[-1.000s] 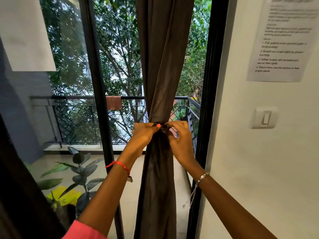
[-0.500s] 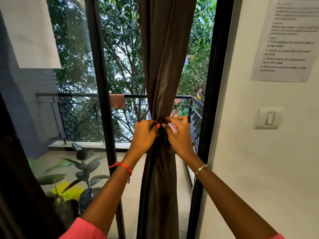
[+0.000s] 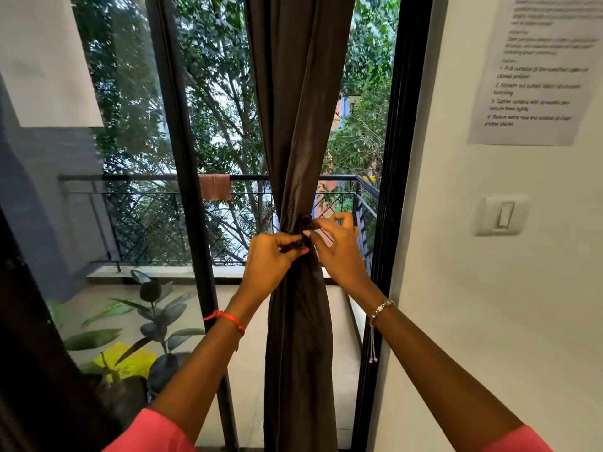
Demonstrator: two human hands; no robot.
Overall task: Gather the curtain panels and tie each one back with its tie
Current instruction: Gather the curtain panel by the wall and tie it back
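Note:
A dark brown curtain panel [image 3: 298, 125] hangs in front of the glass door, bunched into a narrow waist at mid height. A dark tie [image 3: 306, 223] wraps that waist. My left hand [image 3: 272, 261] pinches one end of the tie at the left of the bunch. My right hand [image 3: 336, 247] pinches the other end just to the right, with thumb and forefinger, its other fingers raised. Both hands meet at the knot, which they partly hide. A second dark curtain [image 3: 29, 353] shows at the far left edge.
The black door frame [image 3: 396, 190] stands just right of the curtain, then a white wall with a light switch [image 3: 501, 216] and a taped paper sheet [image 3: 535, 70]. Beyond the glass are a balcony railing [image 3: 146, 203] and a potted plant [image 3: 153, 324].
The view has shifted slightly. My right hand has lifted its fingers and drawn its tie end up and to the right; my left hand stays at the knot.

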